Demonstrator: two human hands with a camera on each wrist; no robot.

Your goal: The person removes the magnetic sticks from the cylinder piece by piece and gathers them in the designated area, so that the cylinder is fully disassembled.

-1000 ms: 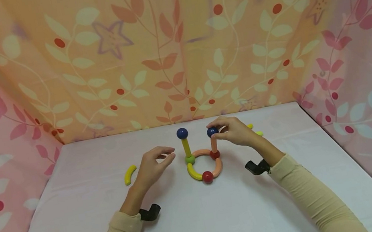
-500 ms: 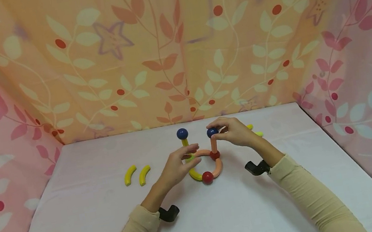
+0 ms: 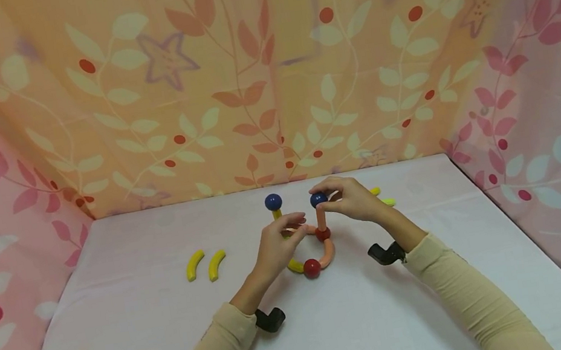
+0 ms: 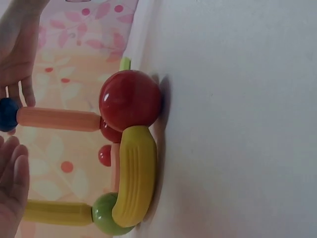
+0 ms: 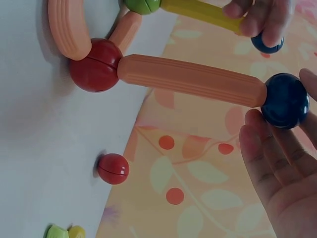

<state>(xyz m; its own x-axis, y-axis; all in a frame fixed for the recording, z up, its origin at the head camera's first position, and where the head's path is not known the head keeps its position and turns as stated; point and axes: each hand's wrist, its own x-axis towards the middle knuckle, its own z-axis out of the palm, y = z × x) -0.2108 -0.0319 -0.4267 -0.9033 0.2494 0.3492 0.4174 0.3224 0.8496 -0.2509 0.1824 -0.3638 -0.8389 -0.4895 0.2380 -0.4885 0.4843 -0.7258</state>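
Blue ball (image 5: 285, 100) atop upright salmon rod (image 5: 193, 82); right hand (image 3: 356, 201) pinches ball, presumably steadying rod. Left hand (image 3: 273, 249), fingers parted, unladen, left of rod.

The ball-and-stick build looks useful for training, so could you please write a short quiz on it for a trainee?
1. True or false: the right hand touches the blue ball on top of the salmon upright stick.
2. Which colour is the ball at the foot of the yellow upright stick? A) red B) green C) blue
3. How many curved yellow pieces lie apart from the ring, at the left of the head view?

Key: 1. True. 2. B, the green ball. 3. Two.
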